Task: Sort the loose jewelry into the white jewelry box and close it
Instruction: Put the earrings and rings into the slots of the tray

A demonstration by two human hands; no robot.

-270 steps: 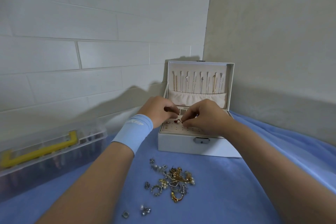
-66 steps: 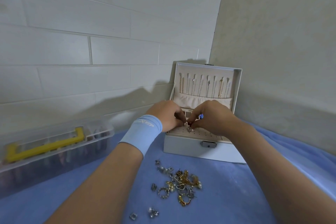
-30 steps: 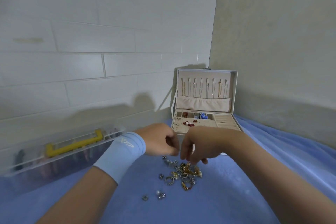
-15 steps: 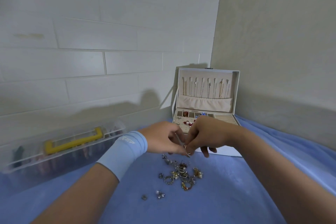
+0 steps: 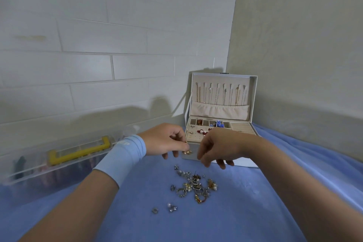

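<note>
The white jewelry box (image 5: 193, 137) stands open in the corner, its lid upright with several chains hanging inside. Red and blue pieces lie in its tray compartments. The loose jewelry pile (image 5: 193, 184) of rings and earrings lies on the blue cloth in front of the box. My left hand (image 5: 167, 142) hovers before the box's front left corner and pinches a small gold piece (image 5: 186, 152) between thumb and fingers. My right hand (image 5: 218, 147) hangs just right of it, fingers loosely curled downward over the pile, with nothing seen in them.
A clear plastic case with a yellow handle (image 5: 78, 153) lies along the tiled wall at left. Two stray silver pieces (image 5: 171, 207) sit nearer me than the pile. The blue cloth (image 5: 245, 212) covers the surface. Walls close in behind and right of the box.
Both hands left the box, dipped to the pile and picked up a piece together. Now they have drawn apart, and the gold piece stays with my left hand.
</note>
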